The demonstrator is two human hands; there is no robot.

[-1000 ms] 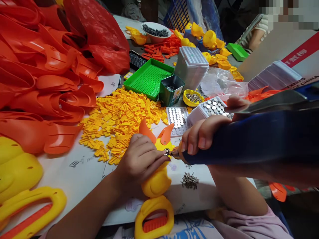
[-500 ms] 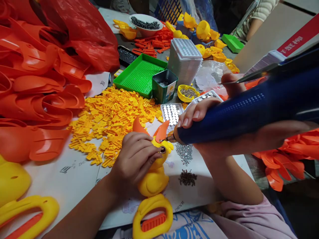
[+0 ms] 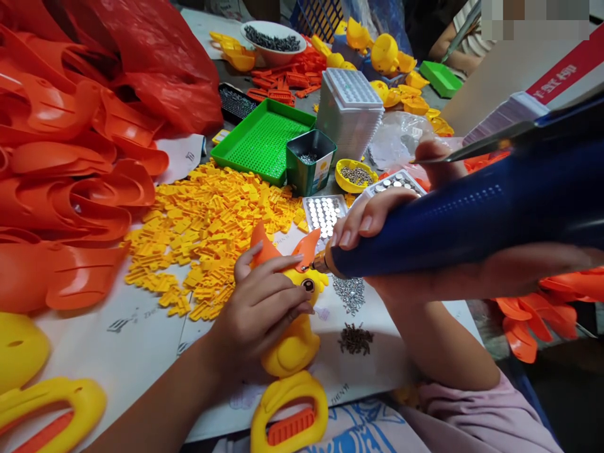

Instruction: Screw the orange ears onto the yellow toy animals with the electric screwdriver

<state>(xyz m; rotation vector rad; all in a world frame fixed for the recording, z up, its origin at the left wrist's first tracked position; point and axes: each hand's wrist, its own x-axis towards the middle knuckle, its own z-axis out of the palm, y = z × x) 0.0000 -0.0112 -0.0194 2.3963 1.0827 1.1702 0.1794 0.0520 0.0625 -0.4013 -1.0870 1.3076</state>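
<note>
A yellow duck-shaped toy [image 3: 292, 349] lies on the white sheet in front of me, its ring handle with an orange grip towards my body. My left hand [image 3: 267, 299] is closed around the duck's head, with the index finger stretched over the orange piece [image 3: 309, 246] at the top. In my right hand [image 3: 372, 217] is a blue electric screwdriver [image 3: 443, 220], pointing left. Its tip touches the orange piece beside the duck's eye. Close below the tool lie a heap of silver screws [image 3: 349, 292] and a heap of dark screws [image 3: 356, 338].
Small yellow parts [image 3: 221, 220] spread behind my left hand. Orange shovel-like pieces [image 3: 70, 189] pile up at left. Further back stand a green tray [image 3: 264, 138], a dark tin [image 3: 309, 160] and stacked white trays [image 3: 346, 113]. Another person's arm [image 3: 450, 47] shows at the back right.
My left index finger has lifted and stretched onto the orange piece. The screwdriver tip stays at the same spot. At the back, the other person's arm has moved left towards the green box.
</note>
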